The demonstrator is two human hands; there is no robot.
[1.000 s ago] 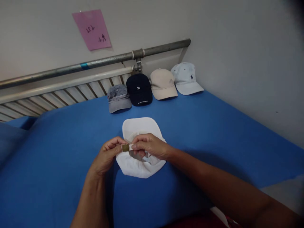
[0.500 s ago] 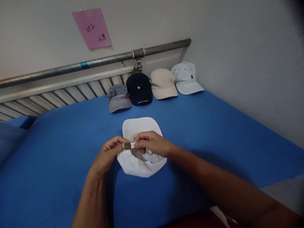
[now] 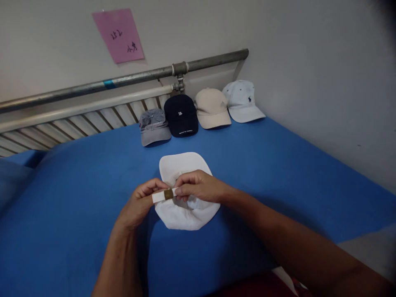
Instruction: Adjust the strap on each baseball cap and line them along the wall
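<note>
Both my left hand [image 3: 139, 205] and right hand [image 3: 198, 187] pinch the strap [image 3: 158, 197] of the white cap [image 3: 182, 165], beside its buckle [image 3: 168, 194]

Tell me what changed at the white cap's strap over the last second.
The white strap now sticks out left of the brass buckle, which sat against the left hand's fingers before; the buckle has slid slightly right, toward the right hand. The white cap shifted a little right. Both hands kept their pinch; the row of caps by the wall stayed put.
</note>
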